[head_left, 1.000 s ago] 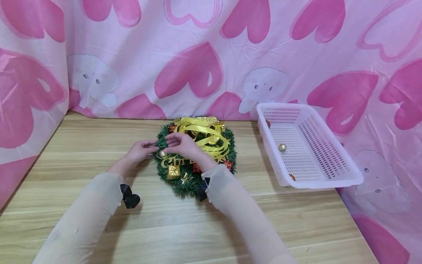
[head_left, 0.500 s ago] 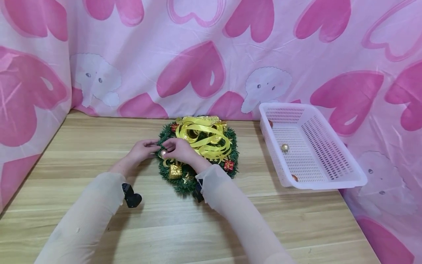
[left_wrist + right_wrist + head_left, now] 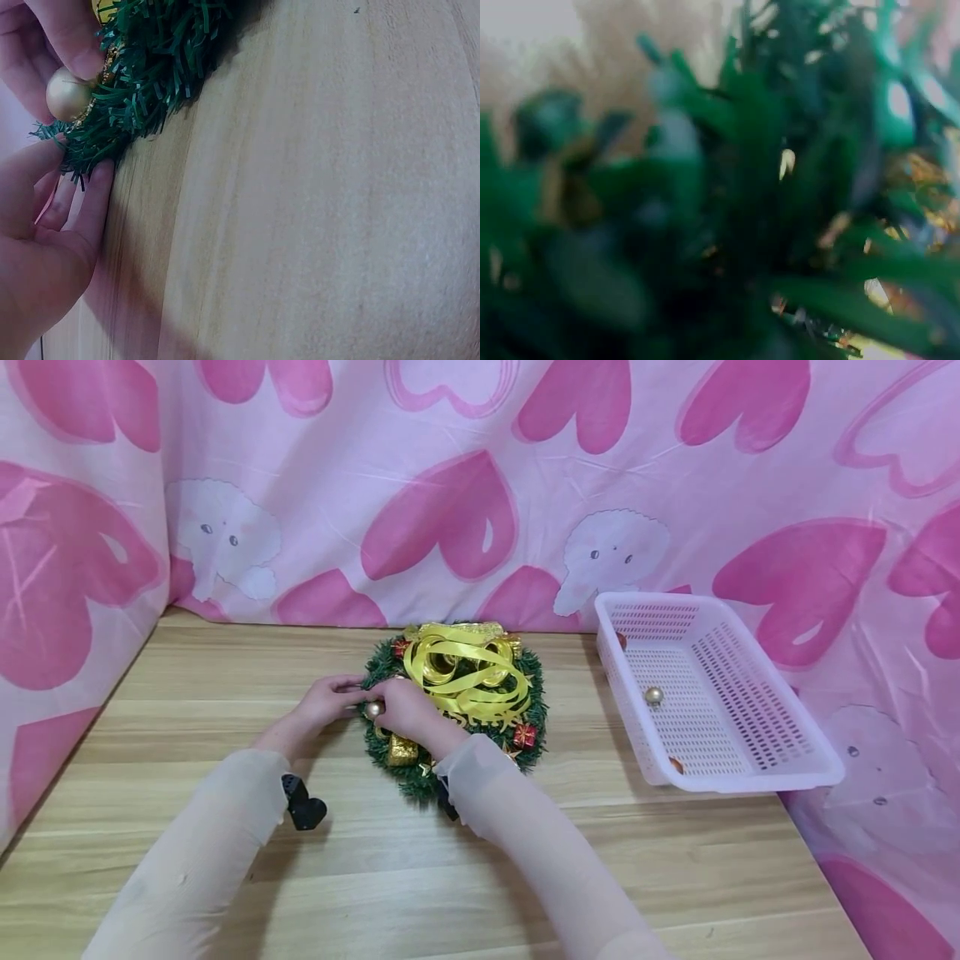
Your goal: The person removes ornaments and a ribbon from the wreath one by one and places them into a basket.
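The left hand rests at the left rim of the green wreath, which lies flat on the wooden bench near its back edge. In the left wrist view its fingers are nearly straight and lie along the wreath's needles, with the thumb touching the foliage from the outside; the hand steadies the rim rather than closing round it.

Just right of that hand, on the wreath's left edge, sits a small gold ball. The right hand lies over the wreath's left half and pinches the gold ball between thumb and fingertips, as the left wrist view shows, where the ball is pressed against the needles.

On the wreath's upper part lies a loose coil of yellow ribbon; a gold gift box and a red gift box sit on its lower part. The right wrist view shows only blurred green needles.

Well right of the wreath stands a white plastic basket, tipped against the pink heart cloth, with another gold ball inside.
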The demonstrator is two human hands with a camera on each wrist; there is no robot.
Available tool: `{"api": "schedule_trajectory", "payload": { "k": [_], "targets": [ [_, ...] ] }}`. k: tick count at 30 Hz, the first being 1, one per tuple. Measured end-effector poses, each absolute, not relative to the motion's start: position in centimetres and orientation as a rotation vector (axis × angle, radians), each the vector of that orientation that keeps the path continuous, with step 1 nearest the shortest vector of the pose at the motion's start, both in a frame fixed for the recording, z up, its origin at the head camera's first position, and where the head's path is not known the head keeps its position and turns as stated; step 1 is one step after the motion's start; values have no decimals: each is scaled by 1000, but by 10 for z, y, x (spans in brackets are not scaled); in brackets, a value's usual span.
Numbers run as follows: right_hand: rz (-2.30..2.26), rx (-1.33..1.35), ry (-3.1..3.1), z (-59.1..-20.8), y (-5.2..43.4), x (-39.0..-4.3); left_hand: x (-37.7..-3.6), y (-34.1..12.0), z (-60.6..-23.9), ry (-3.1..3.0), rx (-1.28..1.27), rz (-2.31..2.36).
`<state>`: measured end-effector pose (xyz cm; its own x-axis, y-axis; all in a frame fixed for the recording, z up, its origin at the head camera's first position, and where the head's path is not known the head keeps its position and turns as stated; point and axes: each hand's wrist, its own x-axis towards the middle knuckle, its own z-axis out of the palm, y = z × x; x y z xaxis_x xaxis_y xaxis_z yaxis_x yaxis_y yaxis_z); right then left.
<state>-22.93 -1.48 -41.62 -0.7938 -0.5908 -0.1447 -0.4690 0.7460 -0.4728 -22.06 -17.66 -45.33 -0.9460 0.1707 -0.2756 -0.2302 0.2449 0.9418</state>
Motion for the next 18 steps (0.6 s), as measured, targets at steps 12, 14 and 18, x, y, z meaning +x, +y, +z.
{"api": "schedule_trajectory", "payload": {
  "k": [12,14,18],
  "targets": [
    [-880,-740,2537,-419,-8,-234,-220,-177,-452,2250,-83,1680],
    [-932,-719,2511,-419,-6,-234,-220,-177,-451,2245,-85,1685],
    [-993,-686,2489,-419,-3,-234,-220,-177,-452,2224,-91,1711]
  ]
}}
